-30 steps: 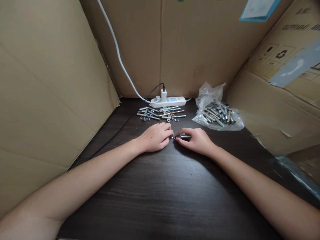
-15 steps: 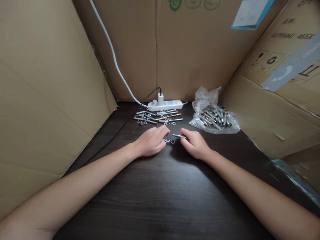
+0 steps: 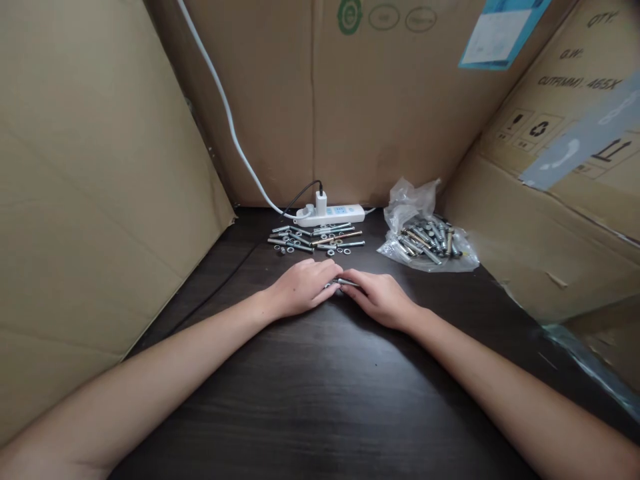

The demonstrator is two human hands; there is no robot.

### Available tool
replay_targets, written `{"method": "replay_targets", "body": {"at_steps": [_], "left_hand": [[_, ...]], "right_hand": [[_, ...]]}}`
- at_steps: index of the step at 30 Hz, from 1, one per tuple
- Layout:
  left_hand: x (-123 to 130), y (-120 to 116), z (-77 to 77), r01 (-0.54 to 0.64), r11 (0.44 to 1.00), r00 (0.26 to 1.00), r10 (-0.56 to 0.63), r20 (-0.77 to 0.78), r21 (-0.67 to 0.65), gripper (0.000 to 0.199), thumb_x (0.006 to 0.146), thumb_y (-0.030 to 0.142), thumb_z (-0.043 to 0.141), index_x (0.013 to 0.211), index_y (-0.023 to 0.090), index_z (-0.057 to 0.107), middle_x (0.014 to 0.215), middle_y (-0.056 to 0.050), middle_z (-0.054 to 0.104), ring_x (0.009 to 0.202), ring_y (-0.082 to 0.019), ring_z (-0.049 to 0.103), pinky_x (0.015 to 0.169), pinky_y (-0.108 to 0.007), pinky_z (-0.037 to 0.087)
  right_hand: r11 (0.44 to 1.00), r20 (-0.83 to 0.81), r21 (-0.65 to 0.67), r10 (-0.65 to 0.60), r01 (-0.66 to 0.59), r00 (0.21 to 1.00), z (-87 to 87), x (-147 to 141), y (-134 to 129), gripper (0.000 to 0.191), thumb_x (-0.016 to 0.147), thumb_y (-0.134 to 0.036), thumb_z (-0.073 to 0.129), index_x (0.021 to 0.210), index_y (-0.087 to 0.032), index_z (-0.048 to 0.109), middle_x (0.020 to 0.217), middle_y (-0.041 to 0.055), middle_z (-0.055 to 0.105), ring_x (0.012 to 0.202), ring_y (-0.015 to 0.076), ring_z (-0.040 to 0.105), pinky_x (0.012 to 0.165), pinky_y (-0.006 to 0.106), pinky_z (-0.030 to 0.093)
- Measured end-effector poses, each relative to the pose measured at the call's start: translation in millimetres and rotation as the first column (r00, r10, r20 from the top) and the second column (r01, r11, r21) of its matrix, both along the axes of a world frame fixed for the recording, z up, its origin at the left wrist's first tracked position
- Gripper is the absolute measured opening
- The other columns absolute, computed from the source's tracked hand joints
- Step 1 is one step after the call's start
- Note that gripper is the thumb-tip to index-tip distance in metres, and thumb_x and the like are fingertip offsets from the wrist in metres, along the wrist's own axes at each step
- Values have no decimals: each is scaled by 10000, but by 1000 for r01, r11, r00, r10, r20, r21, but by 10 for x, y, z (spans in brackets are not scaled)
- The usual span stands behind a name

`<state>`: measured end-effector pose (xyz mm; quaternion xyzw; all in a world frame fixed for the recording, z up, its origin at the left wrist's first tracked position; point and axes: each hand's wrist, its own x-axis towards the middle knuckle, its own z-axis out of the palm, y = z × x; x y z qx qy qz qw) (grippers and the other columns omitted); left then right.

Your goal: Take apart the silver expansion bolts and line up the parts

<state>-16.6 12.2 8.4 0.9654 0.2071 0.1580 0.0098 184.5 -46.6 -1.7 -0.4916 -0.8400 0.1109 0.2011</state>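
My right hand (image 3: 381, 297) is closed on a slim metal bolt (image 3: 347, 283), whose tip points left toward my other hand. Fingertips of both hands meet, or nearly so, above the dark table (image 3: 320, 393). My left hand (image 3: 304, 285) has its fingers bent and drawn together at the bolt's tip; what they pinch, if anything, is too small to tell. Small metal rings are partly hidden between the hands. Beyond them lies a spread of bolts (image 3: 295, 243) with loose washers (image 3: 347, 251) around it.
A clear plastic bag (image 3: 405, 200) full of bolts lies at the back right. Behind the loose bolts is a white power strip (image 3: 345, 214) with a plugged-in adapter and cables. Cardboard boxes (image 3: 250, 87) wall in the left, back and right.
My right hand has moved left and slightly nearer with the bolt, up to my left hand. My left fingers have drawn in around the bolt's tip. The view has tilted slightly.
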Motion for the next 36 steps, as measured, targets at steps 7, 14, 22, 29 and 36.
{"method": "replay_targets", "body": {"at_steps": [7, 14, 22, 29, 36], "left_hand": [[-13, 41, 11, -7, 1000, 1000, 6, -10, -21, 99, 855, 231, 452, 880, 174, 529, 838, -12, 579, 731, -139, 514, 711, -270, 385], [-178, 273, 4, -168, 984, 984, 171, 39, -60, 68, 823, 213, 455, 821, 186, 517, 804, -2, 568, 702, -132, 502, 654, -257, 365], [-179, 339, -55, -268, 963, 963, 268, -5, 3, 104, 842, 258, 456, 795, 186, 514, 783, -26, 572, 767, -173, 514, 686, -288, 389], [-131, 336, -82, -320, 947, 947, 320, 10, 17, 158, 890, 319, 434, 895, 186, 519, 846, -36, 614, 792, -187, 554, 711, -310, 417], [-70, 361, -86, -324, 946, 946, 324, 22, 24, 137, 889, 283, 435, 895, 186, 531, 856, -38, 632, 811, -195, 577, 729, -318, 432]], "right_hand": [[996, 36, 31, -86, 85, 996, 44, 57, 8, 195, 913, -357, 433, 896, -211, 562, 794, 15, 663, 676, 152, 576, 602, 247, 341], [968, 20, 78, -239, 237, 971, -9, 218, 122, 147, 875, -230, 404, 826, -204, 540, 799, 19, 612, 734, 162, 551, 648, 259, 360], [948, 95, 164, -290, 272, 952, -75, 187, 138, 165, 891, -293, 447, 970, -233, 579, 952, 29, 607, 829, 170, 581, 662, 262, 389], [939, 76, 186, -307, 289, 949, -116, 200, 194, 169, 870, -237, 467, 990, -242, 587, 978, 20, 624, 860, 167, 594, 692, 262, 417], [922, 25, 220, -330, 317, 944, -150, 208, 360, 150, 834, -229, 503, 946, -232, 602, 973, 21, 606, 733, 143, 577, 639, 259, 416]]}}
